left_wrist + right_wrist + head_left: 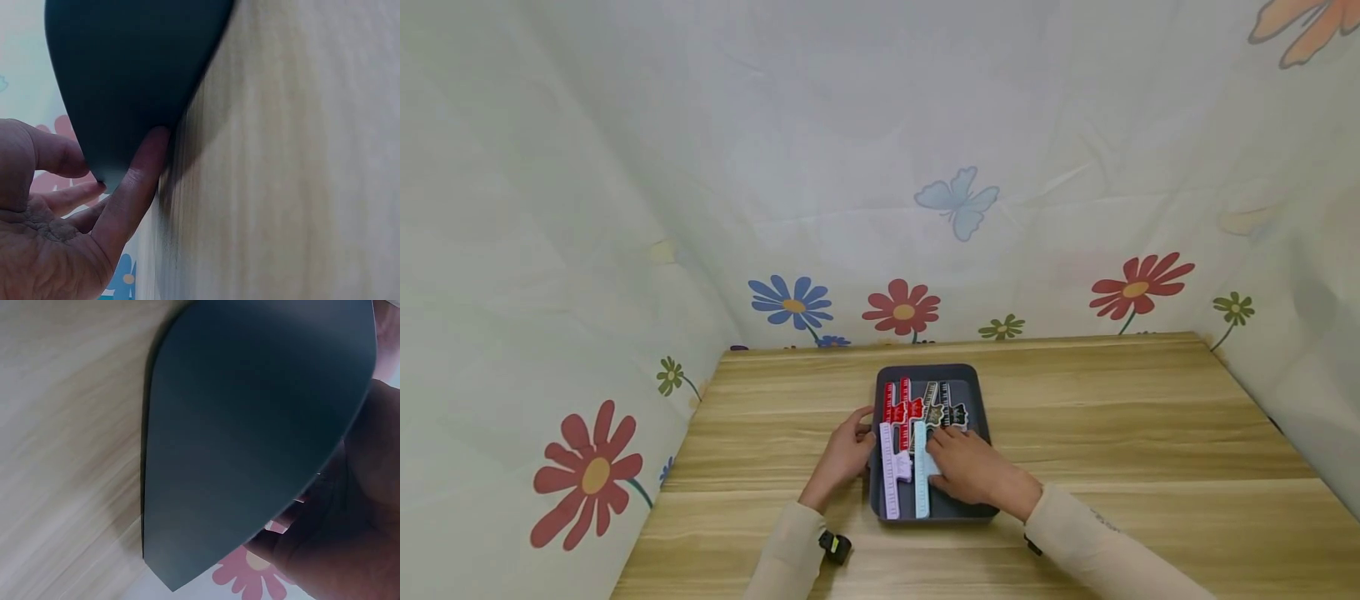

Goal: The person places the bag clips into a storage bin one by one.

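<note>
A dark grey tray (pixel 927 372) holds several long clips printed with piano keys. My left hand (pixel 847 450) is at the tray's left side; in the left wrist view its fingers (pixel 134 181) lie along the outer wall and the thumb reaches the rim. Inside the tray, my right hand (pixel 970 467) pinches the tab of a light blue clip (pixel 921 475), the fingertips partly hidden. A lilac clip (pixel 889 475) lies to its left. Farther back are red clips (pixel 891 400), a black clip (pixel 955 412) and a dark gold-patterned clip (pixel 934 412). In the right wrist view the tray wall (pixel 231 444) hides the clips.
The tray stands on a wood-grain table (pixel 1097 417). Behind and beside the table hangs a pale curtain (pixel 850 125) printed with flowers and a butterfly. Black straps with a small device (pixel 835 546) sit at the wrists.
</note>
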Demonstrator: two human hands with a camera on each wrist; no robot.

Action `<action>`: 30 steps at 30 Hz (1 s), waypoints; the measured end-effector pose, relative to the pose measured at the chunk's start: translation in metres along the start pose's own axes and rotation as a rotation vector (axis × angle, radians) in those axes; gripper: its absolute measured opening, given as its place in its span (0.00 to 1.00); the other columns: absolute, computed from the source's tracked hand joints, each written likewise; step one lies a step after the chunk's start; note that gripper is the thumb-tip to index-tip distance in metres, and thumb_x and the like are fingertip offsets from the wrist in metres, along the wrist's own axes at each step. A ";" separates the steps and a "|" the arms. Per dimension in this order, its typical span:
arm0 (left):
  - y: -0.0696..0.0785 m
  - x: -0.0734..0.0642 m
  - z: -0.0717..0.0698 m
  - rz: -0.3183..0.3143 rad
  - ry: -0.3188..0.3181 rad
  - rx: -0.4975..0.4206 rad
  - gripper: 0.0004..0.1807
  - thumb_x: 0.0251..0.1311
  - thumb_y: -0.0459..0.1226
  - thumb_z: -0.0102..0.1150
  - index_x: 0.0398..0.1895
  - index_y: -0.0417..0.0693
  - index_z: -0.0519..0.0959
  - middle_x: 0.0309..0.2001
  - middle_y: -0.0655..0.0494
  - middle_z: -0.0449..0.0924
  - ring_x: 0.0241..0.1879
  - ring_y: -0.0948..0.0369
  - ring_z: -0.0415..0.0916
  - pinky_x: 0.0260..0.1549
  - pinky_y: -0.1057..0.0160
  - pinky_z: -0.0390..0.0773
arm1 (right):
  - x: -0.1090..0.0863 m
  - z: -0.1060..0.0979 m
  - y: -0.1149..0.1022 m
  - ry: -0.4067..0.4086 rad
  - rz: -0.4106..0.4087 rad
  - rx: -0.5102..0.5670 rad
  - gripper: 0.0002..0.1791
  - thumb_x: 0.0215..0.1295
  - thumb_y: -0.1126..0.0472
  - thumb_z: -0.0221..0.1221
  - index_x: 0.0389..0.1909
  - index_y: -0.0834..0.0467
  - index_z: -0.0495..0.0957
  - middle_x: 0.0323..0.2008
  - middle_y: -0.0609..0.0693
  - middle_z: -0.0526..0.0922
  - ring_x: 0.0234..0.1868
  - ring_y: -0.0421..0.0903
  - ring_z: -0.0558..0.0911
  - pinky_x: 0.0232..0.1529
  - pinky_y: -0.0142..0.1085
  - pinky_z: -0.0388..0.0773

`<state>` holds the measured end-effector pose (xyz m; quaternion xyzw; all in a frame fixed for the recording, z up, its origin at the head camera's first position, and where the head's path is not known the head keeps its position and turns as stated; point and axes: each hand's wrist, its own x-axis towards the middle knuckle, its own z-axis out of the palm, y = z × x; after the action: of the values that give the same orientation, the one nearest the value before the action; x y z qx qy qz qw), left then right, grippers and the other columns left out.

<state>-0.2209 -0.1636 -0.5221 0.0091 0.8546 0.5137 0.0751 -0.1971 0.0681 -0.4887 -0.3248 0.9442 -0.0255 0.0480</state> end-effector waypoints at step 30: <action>-0.003 0.001 0.002 -0.003 0.009 0.034 0.27 0.70 0.34 0.47 0.72 0.49 0.64 0.56 0.35 0.78 0.41 0.53 0.81 0.18 0.62 0.82 | -0.006 -0.012 0.023 0.273 -0.049 0.115 0.24 0.64 0.49 0.63 0.58 0.54 0.77 0.55 0.51 0.80 0.55 0.51 0.78 0.56 0.50 0.79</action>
<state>-0.2218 -0.1632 -0.5252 0.0069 0.8635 0.4992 0.0717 -0.2082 0.0900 -0.4778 -0.3380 0.9307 -0.1245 -0.0632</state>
